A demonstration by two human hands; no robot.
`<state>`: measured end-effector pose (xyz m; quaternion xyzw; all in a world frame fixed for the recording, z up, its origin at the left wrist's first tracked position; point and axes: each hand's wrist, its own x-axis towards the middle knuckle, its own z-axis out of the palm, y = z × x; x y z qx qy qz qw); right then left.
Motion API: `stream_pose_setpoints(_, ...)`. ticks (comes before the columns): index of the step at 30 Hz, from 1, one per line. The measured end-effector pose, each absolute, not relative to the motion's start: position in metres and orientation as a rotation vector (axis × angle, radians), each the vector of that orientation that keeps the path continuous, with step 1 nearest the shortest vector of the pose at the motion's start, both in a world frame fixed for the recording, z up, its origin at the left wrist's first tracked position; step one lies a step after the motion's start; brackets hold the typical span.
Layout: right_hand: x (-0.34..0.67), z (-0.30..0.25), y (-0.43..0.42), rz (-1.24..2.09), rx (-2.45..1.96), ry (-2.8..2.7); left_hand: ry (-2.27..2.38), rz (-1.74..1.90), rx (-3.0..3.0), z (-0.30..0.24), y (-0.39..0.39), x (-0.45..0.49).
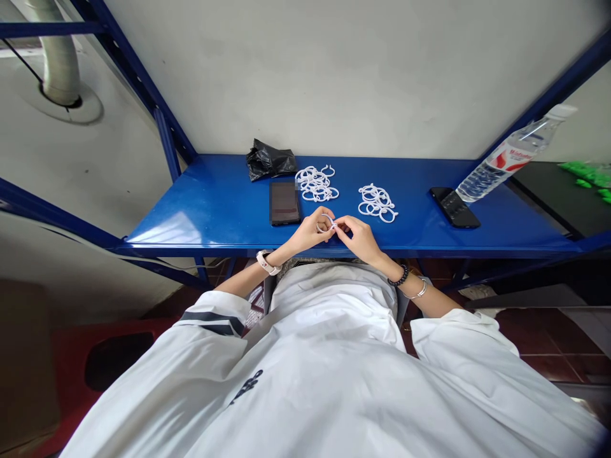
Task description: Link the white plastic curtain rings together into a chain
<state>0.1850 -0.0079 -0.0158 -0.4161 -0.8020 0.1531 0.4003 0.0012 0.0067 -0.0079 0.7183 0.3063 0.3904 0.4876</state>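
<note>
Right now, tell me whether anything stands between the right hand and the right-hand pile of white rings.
Nothing visible does: only blue tabletop shows between the right hand and the right-hand pile of white rings. The black phone lies farther right, off that path.

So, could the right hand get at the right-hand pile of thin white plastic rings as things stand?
Probably yes: the pile of rings lies just beyond the right hand on the glossy blue tabletop, with nothing visible between them. That hand is busy, though, with a round white ring the left hand also holds.
</note>
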Motion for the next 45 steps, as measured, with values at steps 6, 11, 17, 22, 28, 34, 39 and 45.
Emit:
stream_pose_setpoints(6, 0.185, -0.017, -0.011, 0.288, -1.046, -2.083, 0.748, 0.951, 1.719, -0.007, 0.006, 0.001)
stream_pose_setpoints(11, 0.185, -0.016, -0.012, 0.311, -1.038, -2.031, 0.732, 0.952, 1.690, -0.006, 0.005, 0.002)
stream_pose_setpoints(17, 0.184, -0.013, -0.013, 0.428, -1.040, -1.888, 0.730, 0.957, 1.684, -0.004, 0.004, 0.002)
stream_pose_setpoints(22, 0.184, -0.011, -0.014, 0.508, -1.064, -1.814, 0.725, 0.953, 1.698, -0.003, 0.003, 0.002)
stream_pose_setpoints(28, 0.184, -0.010, -0.015, 0.516, -1.061, -1.785, 0.738, 0.965, 1.705, -0.004, 0.003, 0.002)
stream_pose_setpoints(34, 0.185, -0.008, -0.016, 0.520, -1.054, -1.775, 0.771, 0.956, 1.719, -0.003, 0.002, 0.003)
stream_pose_setpoints(39, 0.185, -0.008, -0.017, 0.544, -1.036, -1.781, 0.766, 0.949, 1.744, -0.002, 0.001, 0.003)
stream_pose_setpoints(45, 0.185, -0.008, -0.017, 0.557, -1.032, -1.783, 0.759, 0.932, 1.763, -0.001, 0.000, 0.002)
